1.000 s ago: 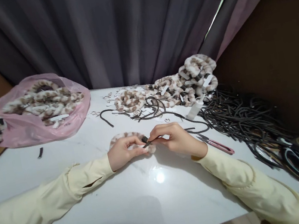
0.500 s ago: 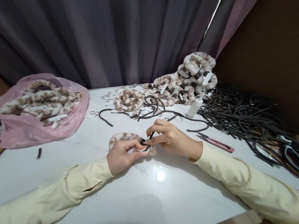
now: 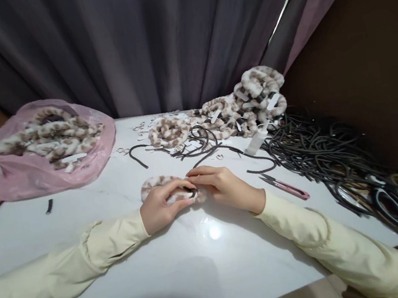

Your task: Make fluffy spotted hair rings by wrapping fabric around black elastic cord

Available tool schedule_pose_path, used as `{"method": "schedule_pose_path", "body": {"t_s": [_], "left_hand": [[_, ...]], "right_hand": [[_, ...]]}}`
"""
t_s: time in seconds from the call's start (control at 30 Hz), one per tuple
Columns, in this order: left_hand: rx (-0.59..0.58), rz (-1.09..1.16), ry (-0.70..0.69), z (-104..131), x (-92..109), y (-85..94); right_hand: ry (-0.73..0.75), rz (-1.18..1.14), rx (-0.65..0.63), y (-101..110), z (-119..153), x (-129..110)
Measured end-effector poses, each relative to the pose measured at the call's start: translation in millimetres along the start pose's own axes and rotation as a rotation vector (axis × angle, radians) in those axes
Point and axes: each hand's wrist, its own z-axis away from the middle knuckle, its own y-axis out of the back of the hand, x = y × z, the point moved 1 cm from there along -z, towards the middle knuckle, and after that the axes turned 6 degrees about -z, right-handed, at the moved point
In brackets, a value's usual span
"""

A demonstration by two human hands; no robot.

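Note:
My left hand (image 3: 161, 208) is closed around a furry brown-and-white ring (image 3: 155, 182), its thumb and forefinger pinching at the ring's right side. A short piece of black cord (image 3: 192, 192) is wrapped round the fur there, between the fingertips. My right hand (image 3: 226, 187) comes in from the right, fingers bent and pressed together at the same wrapped spot; its fingertips partly cover the cord. Pink-handled thread snips (image 3: 286, 187) lie on the table to the right of this hand.
Left stands a pink plastic bag (image 3: 99, 167) of furry rings, near a short cord piece (image 3: 49, 206). More furry rings (image 3: 262, 83), metal clasps (image 3: 139, 127) and a small white bottle (image 3: 256, 142) are at the back. Tangled black cords (image 3: 320, 150) and scissors (image 3: 393, 209) lie right.
My right fingers were raised with a cord loop between them; they have come down flatter against the ring, and the loop no longer stands up. My left hand keeps its hold.

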Motion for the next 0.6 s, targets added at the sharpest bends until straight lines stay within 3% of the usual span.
{"method": "schedule_pose_path", "body": {"t_s": [0.13,0.3,0.4,0.5,0.6], "left_hand": [[0.053,-0.078,-0.086,1,-1,0.7],[0.014,-0.047,-0.177,4,2,-0.9],[0.010,-0.074,-0.249,6,5,-1.4],[-0.018,-0.168,-0.354,8,7,-3.1],[-0.039,-0.265,-0.475,10,8,-6.4]], "right_hand": [[-0.036,0.031,-0.001,4,-1,1],[-0.021,0.233,-0.094,1,-1,10],[-0.053,0.308,-0.062,1,0,15],[-0.181,0.265,0.077,7,0,18],[-0.405,-0.025,0.146,11,-2,18]]}}
